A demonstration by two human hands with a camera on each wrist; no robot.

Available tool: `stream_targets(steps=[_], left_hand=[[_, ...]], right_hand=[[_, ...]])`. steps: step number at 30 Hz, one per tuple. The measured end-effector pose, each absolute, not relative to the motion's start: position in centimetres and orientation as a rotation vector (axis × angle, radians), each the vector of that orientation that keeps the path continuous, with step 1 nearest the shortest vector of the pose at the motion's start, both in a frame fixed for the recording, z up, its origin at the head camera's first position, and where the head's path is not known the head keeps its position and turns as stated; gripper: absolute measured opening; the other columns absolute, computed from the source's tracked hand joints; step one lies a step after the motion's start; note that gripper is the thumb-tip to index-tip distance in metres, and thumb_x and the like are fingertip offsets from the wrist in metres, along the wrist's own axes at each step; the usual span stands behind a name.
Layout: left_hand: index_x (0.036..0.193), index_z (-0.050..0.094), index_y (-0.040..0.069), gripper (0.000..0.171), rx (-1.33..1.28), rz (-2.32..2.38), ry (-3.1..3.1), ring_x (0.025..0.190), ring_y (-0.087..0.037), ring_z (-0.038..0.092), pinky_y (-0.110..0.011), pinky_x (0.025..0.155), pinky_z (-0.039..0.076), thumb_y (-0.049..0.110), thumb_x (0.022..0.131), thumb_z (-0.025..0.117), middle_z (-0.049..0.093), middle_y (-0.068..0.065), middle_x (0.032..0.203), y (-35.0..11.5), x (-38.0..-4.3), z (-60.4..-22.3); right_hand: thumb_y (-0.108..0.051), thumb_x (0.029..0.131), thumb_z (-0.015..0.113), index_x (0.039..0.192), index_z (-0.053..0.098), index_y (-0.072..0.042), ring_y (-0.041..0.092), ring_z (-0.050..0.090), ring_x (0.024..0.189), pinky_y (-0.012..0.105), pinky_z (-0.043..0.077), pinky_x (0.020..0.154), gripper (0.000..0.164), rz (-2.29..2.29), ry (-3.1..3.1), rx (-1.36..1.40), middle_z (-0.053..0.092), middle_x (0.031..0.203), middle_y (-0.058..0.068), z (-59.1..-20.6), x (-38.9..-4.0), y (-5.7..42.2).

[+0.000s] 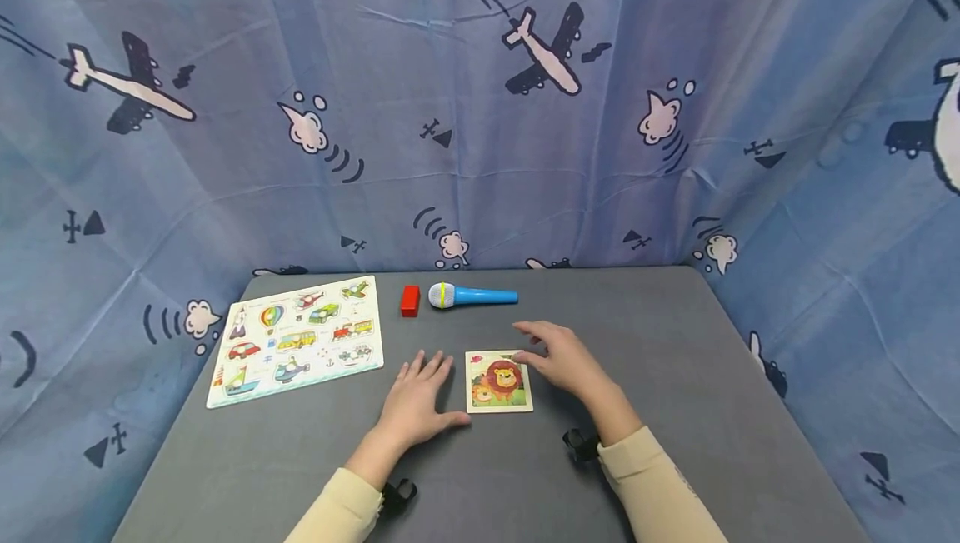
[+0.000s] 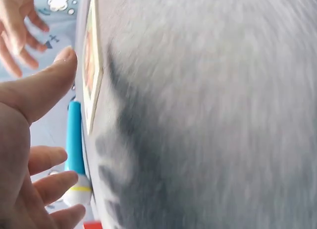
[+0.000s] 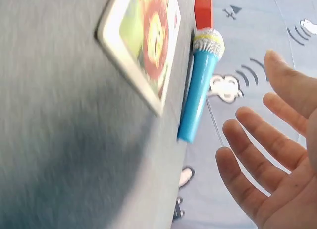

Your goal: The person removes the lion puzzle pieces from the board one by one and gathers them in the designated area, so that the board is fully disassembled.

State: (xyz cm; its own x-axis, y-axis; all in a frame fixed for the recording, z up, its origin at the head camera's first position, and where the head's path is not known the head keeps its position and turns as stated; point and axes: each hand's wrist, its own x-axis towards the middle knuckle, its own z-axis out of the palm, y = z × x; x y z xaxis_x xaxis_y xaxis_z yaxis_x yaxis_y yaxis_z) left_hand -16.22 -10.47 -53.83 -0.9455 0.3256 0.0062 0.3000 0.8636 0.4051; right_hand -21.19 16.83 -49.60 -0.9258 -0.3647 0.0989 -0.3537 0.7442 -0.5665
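Observation:
A small square lion puzzle (image 1: 487, 385) lies flat on the grey table between the two hands. My left hand (image 1: 417, 410) is spread out at its left side, the thumb tip close to the near left corner; nothing is held. Above the puzzle's right side hovers my right hand (image 1: 558, 358), fingers apart and holding nothing, with its thumb overlapping the puzzle's edge in the head view. The right wrist view shows this hand (image 3: 282, 174) raised off the table, and the puzzle's pale rim (image 3: 131, 78) beside it.
Behind the puzzle lie a toy microphone (image 1: 483, 296) with a blue handle and a red block (image 1: 410, 301). A large vehicle picture board (image 1: 300, 339) rests at the left. A blue curtain (image 1: 480, 151) with airplanes hangs along the table's far edge (image 1: 600, 270).

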Motion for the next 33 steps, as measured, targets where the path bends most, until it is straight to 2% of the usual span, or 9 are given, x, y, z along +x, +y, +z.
stream_targets(steps=[6, 13, 20, 27, 33], left_hand=[[0.152, 0.046, 0.008, 0.095, 0.484, 0.635, 2.962, 0.149, -0.043, 0.031, -0.06, 0.12, 0.028, 0.059, 0.079, 0.079, 0.045, -0.013, 0.157, -8.9, -16.3, -54.6], [0.154, 0.045, 0.012, 0.087, 0.427, 0.591, 2.942, 0.151, -0.036, 0.032, -0.055, 0.12, 0.032, 0.06, 0.086, 0.071, 0.044, -0.008, 0.158, -8.3, -16.2, -55.7], [0.153, 0.046, 0.014, 0.084, 0.434, 0.547, 2.929, 0.151, -0.036, 0.03, -0.055, 0.119, 0.033, 0.059, 0.087, 0.07, 0.042, -0.007, 0.16, -8.0, -16.3, -55.6], [0.153, 0.047, 0.014, 0.083, 0.442, 0.504, 2.937, 0.15, -0.036, 0.032, -0.054, 0.118, 0.035, 0.058, 0.087, 0.071, 0.043, -0.007, 0.159, -7.9, -16.5, -55.3], [0.152, 0.047, 0.014, 0.083, 0.44, 0.502, 2.937, 0.15, -0.036, 0.033, -0.055, 0.117, 0.036, 0.059, 0.087, 0.07, 0.044, -0.007, 0.158, -7.8, -16.6, -55.0]], right_hand=[[-0.026, 0.091, 0.077, 0.137, 0.064, -0.009, 0.027, 0.067, 0.105, 0.047, 0.056, 0.09, 0.05, -0.967, 2.812, -0.61, 0.068, 0.13, 0.012, -50.4, -21.4, 14.3], [-0.023, 0.092, 0.076, 0.138, 0.062, -0.007, 0.027, 0.067, 0.107, 0.046, 0.057, 0.093, 0.051, -0.963, 2.718, -0.601, 0.067, 0.128, 0.013, -52.1, -22.0, 12.1], [-0.023, 0.092, 0.075, 0.134, 0.066, -0.008, 0.021, 0.06, 0.091, 0.041, 0.055, 0.083, 0.046, -0.848, 2.733, -0.576, 0.066, 0.11, 0.01, -52.8, -22.3, 10.8], [-0.026, 0.094, 0.073, 0.131, 0.069, -0.012, 0.026, 0.06, 0.108, 0.046, 0.054, 0.095, 0.04, -0.67, 2.801, -0.589, 0.06, 0.123, 0.011, -53.2, -22.3, 10.0], [-0.024, 0.094, 0.073, 0.123, 0.073, -0.015, 0.026, 0.06, 0.108, 0.046, 0.054, 0.095, 0.03, -0.691, 2.834, -0.572, 0.06, 0.121, 0.009, -53.3, -22.3, 9.8]])
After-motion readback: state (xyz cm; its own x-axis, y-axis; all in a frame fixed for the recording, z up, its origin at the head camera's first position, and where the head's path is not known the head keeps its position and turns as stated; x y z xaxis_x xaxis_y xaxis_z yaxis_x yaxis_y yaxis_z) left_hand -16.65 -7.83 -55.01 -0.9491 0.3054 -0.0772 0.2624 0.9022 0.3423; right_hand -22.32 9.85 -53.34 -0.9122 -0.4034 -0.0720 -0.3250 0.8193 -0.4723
